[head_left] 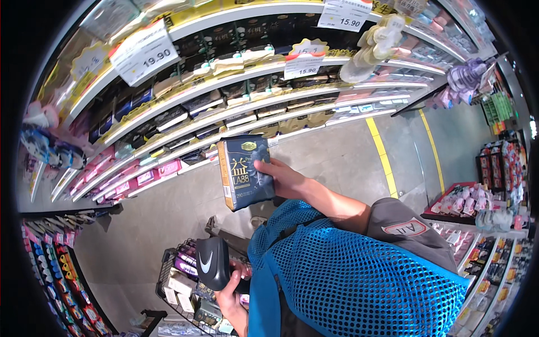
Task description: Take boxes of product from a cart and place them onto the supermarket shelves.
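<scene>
My right hand [289, 178] is closed around the right side of a dark blue pack of sanitary pads [245, 182], with the thumb on its front. Gold printing covers that front, and the narrow side is tan. The pack is held up away from the shelves, tilted slightly. Lower down, my left hand [227, 295] grips a smooth black object [212, 263] with a white curved mark, its exact kind unclear. This black object is over the edge of a wire shopping cart [167, 275], whose contents include white boxes and purple packs.
Curved-looking shelves [208, 126] of dark and pink packs run along the far side, with hanging price cards [147, 51]. A rack [62, 269] of small goods stands at left, a red-edged display [457, 199] at right. Yellow stripes [382, 157] cross the grey floor.
</scene>
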### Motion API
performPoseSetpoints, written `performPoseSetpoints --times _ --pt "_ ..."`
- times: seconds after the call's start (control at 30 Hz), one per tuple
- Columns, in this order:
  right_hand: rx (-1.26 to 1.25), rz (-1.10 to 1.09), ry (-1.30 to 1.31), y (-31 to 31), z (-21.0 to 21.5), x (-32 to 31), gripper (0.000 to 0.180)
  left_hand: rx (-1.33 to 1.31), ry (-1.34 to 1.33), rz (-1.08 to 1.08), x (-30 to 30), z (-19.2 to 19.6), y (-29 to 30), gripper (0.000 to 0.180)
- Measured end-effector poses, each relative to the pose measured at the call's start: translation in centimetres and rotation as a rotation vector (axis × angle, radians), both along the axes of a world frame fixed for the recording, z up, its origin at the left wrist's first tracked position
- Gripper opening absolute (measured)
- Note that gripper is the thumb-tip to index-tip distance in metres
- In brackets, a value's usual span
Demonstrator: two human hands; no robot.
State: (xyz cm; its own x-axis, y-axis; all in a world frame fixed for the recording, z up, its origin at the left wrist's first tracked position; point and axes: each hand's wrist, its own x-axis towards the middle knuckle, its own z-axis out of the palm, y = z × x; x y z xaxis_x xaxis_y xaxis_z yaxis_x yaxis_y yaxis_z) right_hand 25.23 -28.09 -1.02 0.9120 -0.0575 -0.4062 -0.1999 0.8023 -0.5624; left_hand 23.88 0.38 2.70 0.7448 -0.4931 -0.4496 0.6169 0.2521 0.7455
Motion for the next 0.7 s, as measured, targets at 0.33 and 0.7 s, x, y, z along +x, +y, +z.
performPoseSetpoints --times 0.33,0.7 --pt "-0.438 -0.266 -0.146 -16.4 -0.8 4.0 0.048 0.148 -0.053 -0.023 2.0 0.4 -5.6 0.037" --pt "-0.445 -0.336 -0.064 -30.4 3.0 9.8 0.036 0.293 -0.028 0.057 2.2 0.9 -11.7 0.036"
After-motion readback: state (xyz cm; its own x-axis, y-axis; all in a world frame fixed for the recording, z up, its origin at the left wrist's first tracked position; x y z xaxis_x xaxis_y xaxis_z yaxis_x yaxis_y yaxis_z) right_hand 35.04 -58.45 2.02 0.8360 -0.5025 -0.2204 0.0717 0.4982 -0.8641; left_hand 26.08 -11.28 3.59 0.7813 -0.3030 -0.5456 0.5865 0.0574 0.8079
